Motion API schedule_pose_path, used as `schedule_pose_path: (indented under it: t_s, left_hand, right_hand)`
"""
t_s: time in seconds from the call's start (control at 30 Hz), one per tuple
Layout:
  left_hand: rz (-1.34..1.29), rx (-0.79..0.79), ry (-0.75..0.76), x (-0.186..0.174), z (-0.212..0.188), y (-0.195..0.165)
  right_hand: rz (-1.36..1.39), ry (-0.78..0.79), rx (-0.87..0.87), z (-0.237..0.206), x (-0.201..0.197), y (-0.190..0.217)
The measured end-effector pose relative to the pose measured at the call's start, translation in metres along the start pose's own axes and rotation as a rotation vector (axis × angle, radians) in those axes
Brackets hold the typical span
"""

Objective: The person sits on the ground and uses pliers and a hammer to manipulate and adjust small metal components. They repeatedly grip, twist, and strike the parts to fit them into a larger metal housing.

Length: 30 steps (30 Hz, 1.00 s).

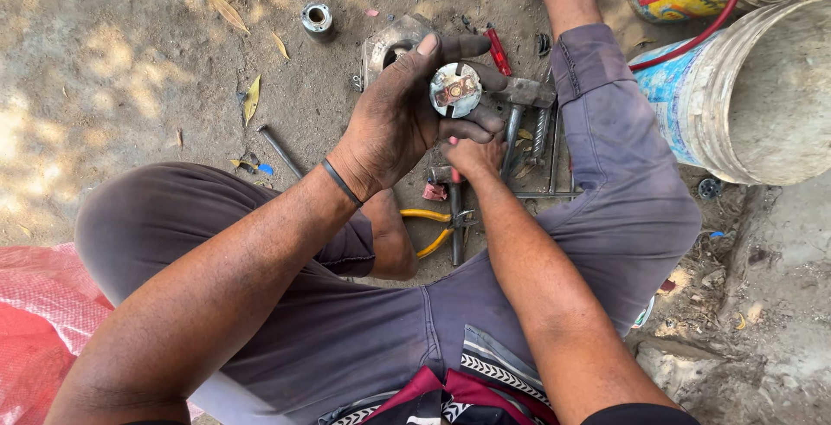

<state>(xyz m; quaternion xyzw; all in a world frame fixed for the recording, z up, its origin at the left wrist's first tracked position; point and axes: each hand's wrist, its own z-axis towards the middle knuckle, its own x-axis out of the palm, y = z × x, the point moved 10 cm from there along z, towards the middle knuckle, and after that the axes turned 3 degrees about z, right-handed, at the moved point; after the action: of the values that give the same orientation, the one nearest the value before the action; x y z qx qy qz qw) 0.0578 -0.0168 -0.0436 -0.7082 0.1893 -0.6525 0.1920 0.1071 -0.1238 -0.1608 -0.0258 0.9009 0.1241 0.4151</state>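
Yellow-handled pliers (430,228) lie on the dirt between the knees; beyond, a hammer (519,100) and white bucket (744,96). The left hand (398,118) grips a round metal part (455,89); the right hand (474,155), fingers curled beneath, is partly hidden.

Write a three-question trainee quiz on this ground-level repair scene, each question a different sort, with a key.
1. Multiple choice: What does the left hand hold?
A. a yellow leaf
B. a round slotted metal part
C. a paint tin

2. True or false: The yellow-handled pliers are in the right hand.

3. Fill in: The hammer lies on the ____, just beyond the hands.

Key:
1. B. The fingers grip the round slotted metal part, its face turned up to the camera.
2. False. The pliers lie on the dirt between the legs; the right hand is under the left, and what it grips is mostly hidden.
3. ground.
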Motion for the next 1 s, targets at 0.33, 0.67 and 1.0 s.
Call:
schedule_pose_path:
  t_s: [0.33, 0.67, 1.0]
  left_hand:
    - [0.047, 0.020, -0.171, -0.017, -0.016, -0.004]
    - [0.040, 0.065, -0.115, -0.014, -0.033, -0.018]
    - [0.053, 0.046, -0.148, -0.019, -0.034, -0.006]
  right_hand:
    - [0.861, -0.212, 0.013, -0.002, -0.021, -0.021]
    - [0.726, -0.602, -0.833, -0.148, -0.111, 0.004]
    - [0.605, -0.891, -0.903, -0.204, -0.117, -0.029]
